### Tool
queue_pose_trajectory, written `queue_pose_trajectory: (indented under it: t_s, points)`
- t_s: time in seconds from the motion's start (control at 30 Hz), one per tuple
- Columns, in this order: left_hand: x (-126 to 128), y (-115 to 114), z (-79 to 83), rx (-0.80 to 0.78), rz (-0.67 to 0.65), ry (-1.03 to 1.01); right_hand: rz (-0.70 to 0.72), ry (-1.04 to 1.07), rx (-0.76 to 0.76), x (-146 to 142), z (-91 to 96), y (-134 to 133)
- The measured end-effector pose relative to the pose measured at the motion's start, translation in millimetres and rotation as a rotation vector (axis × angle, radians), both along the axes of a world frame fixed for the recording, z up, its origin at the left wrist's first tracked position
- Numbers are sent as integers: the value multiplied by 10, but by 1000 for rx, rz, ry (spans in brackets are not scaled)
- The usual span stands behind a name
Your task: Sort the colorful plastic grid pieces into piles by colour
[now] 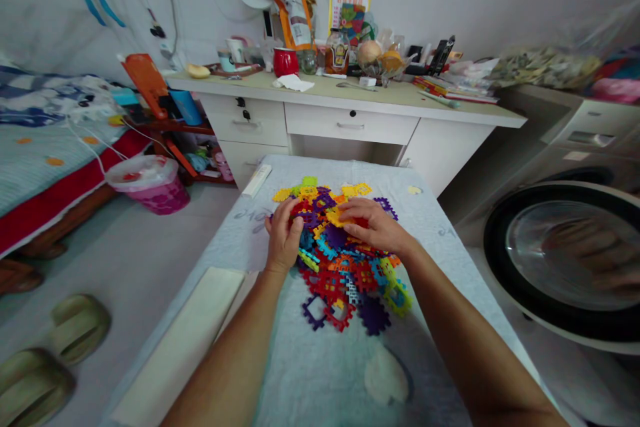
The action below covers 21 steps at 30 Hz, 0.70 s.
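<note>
A heap of flat, toothed plastic building tiles (345, 267) in red, purple, yellow, blue and green lies on a table covered with a pale blue cloth (330, 373). My left hand (283, 235) rests on the left edge of the heap with its fingers curled around a red piece. My right hand (375, 223) lies over the top of the heap, fingers bent and pressing on a yellow tile (336, 216) and a red one beside it. Loose purple tiles (373, 315) sit at the near edge of the heap.
A white desk (350, 113) cluttered with a red mug (285, 61), jars, fruit and books stands beyond the table. A washing machine (565, 260) is at the right. A bed (45, 160), a pink bin (150, 183) and slippers (75, 327) are at the left.
</note>
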<state>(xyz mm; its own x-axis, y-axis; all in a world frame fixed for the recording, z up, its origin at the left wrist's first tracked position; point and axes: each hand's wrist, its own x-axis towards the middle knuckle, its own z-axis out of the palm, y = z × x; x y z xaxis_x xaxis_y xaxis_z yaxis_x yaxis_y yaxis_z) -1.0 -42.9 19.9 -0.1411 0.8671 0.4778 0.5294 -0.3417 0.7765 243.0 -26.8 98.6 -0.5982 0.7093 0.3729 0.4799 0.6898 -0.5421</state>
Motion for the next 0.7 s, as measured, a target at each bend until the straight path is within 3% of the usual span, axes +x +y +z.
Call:
queue_pose_trajectory:
  t_s: [0.2, 0.37, 0.57, 0.7]
  points:
    - [103, -41, 173, -42, -149, 361, -89, -97, -84, 300, -140, -349]
    - [140, -50, 243, -210, -187, 572, -286, -83, 1, 444, -287, -413]
    - [35, -94, 439, -315, -168, 654, -526, 93, 88, 638, -493, -326]
    - [-99, 9, 445, -304, -151, 528, -719, 120, 70, 780, -679, -273]
